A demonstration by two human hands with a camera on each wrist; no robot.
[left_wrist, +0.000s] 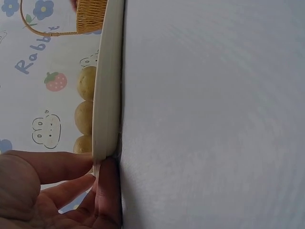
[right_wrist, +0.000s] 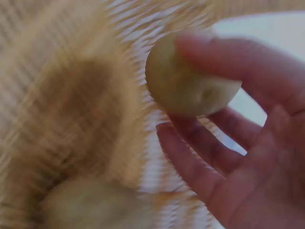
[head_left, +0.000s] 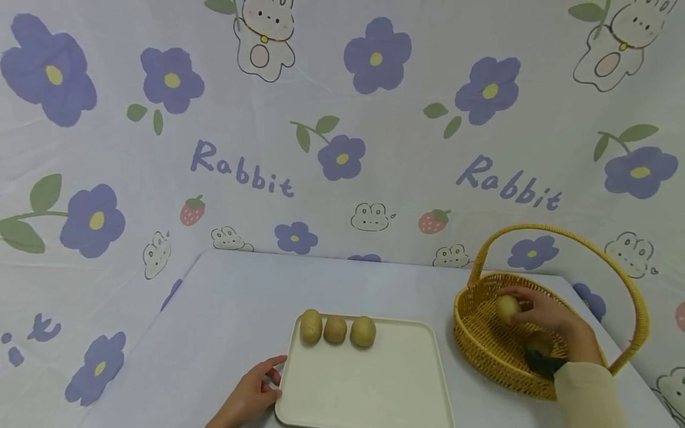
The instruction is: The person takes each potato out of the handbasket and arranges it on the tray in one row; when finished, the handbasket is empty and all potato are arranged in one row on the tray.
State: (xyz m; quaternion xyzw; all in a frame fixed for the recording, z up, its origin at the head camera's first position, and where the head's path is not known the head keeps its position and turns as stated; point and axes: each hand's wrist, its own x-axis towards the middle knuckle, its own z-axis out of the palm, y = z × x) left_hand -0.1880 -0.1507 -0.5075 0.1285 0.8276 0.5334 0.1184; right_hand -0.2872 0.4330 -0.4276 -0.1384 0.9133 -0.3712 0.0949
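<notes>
My right hand [head_left: 546, 310] is inside the wicker basket [head_left: 484, 356], its thumb and fingers gripping a round, pale-brown potato [right_wrist: 167, 81]. Below that hand another potato [head_left: 539, 343] lies in the basket, blurred in the right wrist view. On the left, my left hand [head_left: 251, 389] holds the left edge of a cream rectangular tray [head_left: 369, 392]; in the left wrist view the thumb [left_wrist: 62, 166] meets the rim and the other fingers lie against its side. Three potatoes stand in a row along the tray's back edge: left [head_left: 311, 327], middle [head_left: 335, 329] and right [head_left: 363, 331].
The basket's tall arched handle [head_left: 567, 232] rises over the right forearm. A dark band [head_left: 543, 364] is at the right wrist. Both tray and basket stand on a white table [head_left: 241, 309], the basket toward the right edge. A flower-and-rabbit cloth [head_left: 321, 89] hangs behind.
</notes>
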